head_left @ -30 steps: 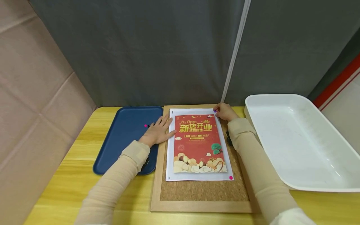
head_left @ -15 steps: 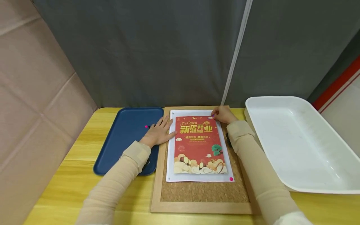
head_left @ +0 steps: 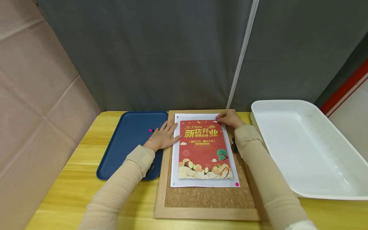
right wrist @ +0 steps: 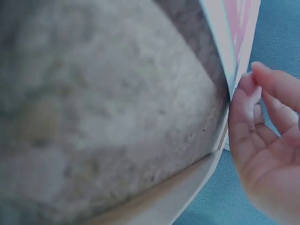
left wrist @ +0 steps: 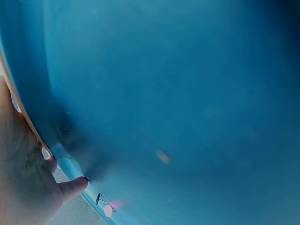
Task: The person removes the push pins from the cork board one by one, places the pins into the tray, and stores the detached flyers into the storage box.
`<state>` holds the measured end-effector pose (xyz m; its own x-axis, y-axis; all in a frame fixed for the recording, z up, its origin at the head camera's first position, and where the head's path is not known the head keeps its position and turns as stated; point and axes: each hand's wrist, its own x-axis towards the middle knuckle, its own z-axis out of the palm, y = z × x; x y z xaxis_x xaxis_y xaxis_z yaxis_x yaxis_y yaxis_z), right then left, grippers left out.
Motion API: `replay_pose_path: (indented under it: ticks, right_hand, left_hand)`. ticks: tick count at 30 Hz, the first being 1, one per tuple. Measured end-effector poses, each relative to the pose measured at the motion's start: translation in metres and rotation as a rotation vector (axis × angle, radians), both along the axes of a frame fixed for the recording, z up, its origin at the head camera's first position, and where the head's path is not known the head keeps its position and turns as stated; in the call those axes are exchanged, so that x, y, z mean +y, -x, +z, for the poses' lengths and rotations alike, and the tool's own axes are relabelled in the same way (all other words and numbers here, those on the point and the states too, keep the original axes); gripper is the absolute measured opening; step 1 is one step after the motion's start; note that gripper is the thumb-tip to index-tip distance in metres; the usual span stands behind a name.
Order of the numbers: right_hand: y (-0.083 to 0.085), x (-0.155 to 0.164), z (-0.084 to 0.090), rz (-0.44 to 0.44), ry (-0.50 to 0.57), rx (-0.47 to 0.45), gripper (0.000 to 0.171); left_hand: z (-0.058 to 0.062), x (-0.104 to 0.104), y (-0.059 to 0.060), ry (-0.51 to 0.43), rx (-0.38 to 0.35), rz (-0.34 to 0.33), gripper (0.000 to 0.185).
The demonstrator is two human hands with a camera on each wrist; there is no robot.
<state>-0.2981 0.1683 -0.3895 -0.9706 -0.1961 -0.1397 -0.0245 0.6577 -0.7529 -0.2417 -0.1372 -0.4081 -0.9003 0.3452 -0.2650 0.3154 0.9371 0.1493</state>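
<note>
A red poster (head_left: 202, 148) on white paper lies on a cork board (head_left: 207, 196). My right hand (head_left: 229, 117) is at the poster's top right corner, its fingertips pinching a small purple push pin (head_left: 217, 120). In the right wrist view the paper's edge (right wrist: 225, 56) stands lifted off the cork beside my curled fingers (right wrist: 255, 122). My left hand (head_left: 162, 135) lies flat across the board's left frame and the poster's left edge. A pink pin (head_left: 237, 184) sits at the poster's bottom right corner. Another pink pin (head_left: 150, 130) lies in the blue tray (head_left: 126, 150) by my left fingertips.
A large white tub (head_left: 287, 103) stands on the right of the yellow wooden table (head_left: 72, 179). Grey curtains hang behind and a beige padded wall closes the left side. The left wrist view is filled by the blue tray (left wrist: 187, 93).
My right fingertips and the purple pin have drawn slightly toward me from the poster's corner. The left hand has stayed where it was.
</note>
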Motion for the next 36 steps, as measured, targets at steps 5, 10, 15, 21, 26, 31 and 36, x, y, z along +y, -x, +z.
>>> replay_pose_path:
  ticks: [5, 10, 15, 21, 26, 31, 36]
  right_hand:
    - [-0.004, -0.002, 0.004, -0.055, 0.125, -0.038, 0.033]
    - [-0.008, -0.006, 0.010, -0.128, 0.276, -0.107, 0.038]
    - [-0.015, -0.010, 0.017, -0.169, 0.432, -0.184, 0.042]
    - [-0.026, -0.018, 0.025, -0.181, 0.524, -0.214, 0.045]
    - [-0.033, -0.024, 0.029, -0.166, 0.553, -0.188, 0.044]
    - [-0.040, -0.031, 0.031, -0.110, 0.551, -0.187, 0.043]
    - [-0.050, -0.039, 0.033, -0.051, 0.544, -0.215, 0.043]
  left_hand:
    - [0.001, 0.000, 0.000, -0.005, -0.008, 0.001, 0.076]
    - [0.000, -0.001, 0.002, -0.004, -0.009, 0.002, 0.076]
    - [0.000, 0.000, 0.004, -0.005, -0.007, 0.001, 0.076]
    - [0.000, 0.002, 0.005, -0.002, -0.006, -0.004, 0.076]
    - [0.000, 0.000, 0.007, -0.009, -0.007, -0.006, 0.077]
    - [0.001, -0.001, 0.008, -0.017, -0.020, -0.007, 0.077]
    - [0.006, 0.000, 0.007, -0.022, -0.021, -0.014, 0.076]
